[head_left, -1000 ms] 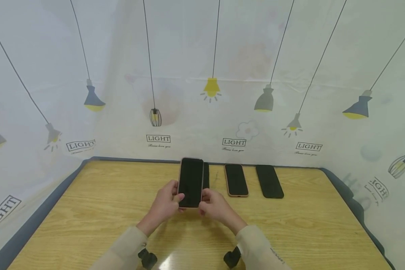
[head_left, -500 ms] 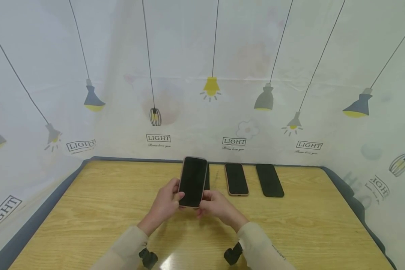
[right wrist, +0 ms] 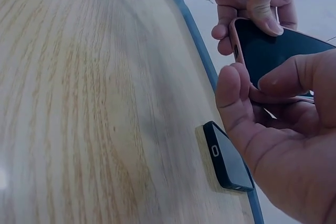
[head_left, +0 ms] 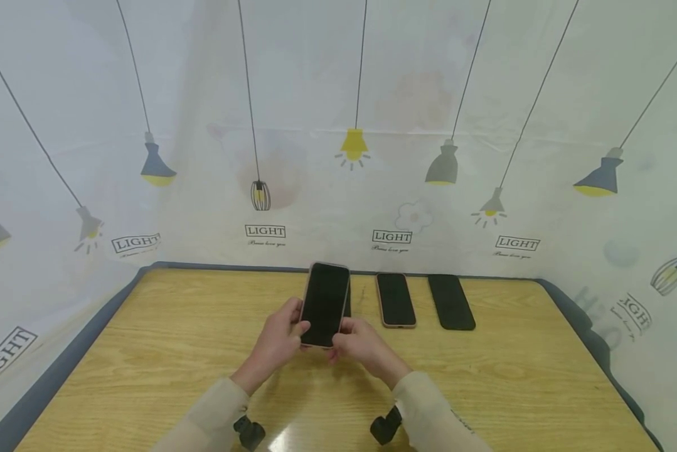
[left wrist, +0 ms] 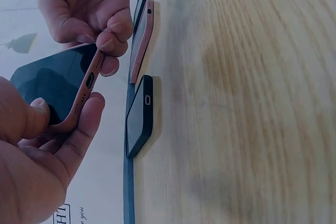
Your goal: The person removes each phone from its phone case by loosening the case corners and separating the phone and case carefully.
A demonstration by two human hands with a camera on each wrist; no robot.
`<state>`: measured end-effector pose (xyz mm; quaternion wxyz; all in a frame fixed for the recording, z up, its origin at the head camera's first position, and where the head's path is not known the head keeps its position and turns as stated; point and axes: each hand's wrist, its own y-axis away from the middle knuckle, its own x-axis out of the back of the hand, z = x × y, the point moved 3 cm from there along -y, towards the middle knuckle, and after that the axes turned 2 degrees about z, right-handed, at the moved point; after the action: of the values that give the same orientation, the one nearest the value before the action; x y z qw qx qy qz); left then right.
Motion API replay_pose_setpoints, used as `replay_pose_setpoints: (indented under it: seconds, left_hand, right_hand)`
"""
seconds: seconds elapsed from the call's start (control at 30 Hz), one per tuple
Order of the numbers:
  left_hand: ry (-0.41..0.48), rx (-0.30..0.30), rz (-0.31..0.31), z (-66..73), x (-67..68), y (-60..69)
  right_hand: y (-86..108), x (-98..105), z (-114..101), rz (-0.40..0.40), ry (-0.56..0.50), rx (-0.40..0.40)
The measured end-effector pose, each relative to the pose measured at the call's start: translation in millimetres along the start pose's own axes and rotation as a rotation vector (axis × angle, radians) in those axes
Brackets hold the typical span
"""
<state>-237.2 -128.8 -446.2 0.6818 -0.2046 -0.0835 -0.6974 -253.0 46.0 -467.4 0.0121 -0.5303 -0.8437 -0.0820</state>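
Phone point(head_left: 325, 298): above the desk point(head_left: 163, 351), screen towards the person. Left hand point(head_left: 279, 334) and right hand point(head_left: 363, 346): fingers clamped on its lower sides, apparently for steadiness. Other phones point(head_left: 396, 301): along the desk's far edge, presumably out of the way.

The phone point(head_left: 325, 295) is framed by a pink rim point(left wrist: 81, 96), and its screen point(head_left: 321, 311) is dark. It is held raised above the far half of the desk point(head_left: 485, 376), screen facing up at a tilt, with the port end point(left wrist: 90, 81) pointed toward the desk's near edge.
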Motion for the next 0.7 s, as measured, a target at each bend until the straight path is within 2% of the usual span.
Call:
replay_pose_setpoints:
  seconds: [0.43, 0.7]
  left_hand:
    - [-0.018, -0.002, -0.001, -0.6, -0.7, 0.6]
    - [-0.036, 0.000, -0.017, 1.6, 0.2, 1.1]
  right_hand:
    - [-1.6, 1.2, 0.0, 0.066, 0.002, -0.077]
    - [-1.9, 2.5, 0.1, 0.017, -0.013, -0.043]
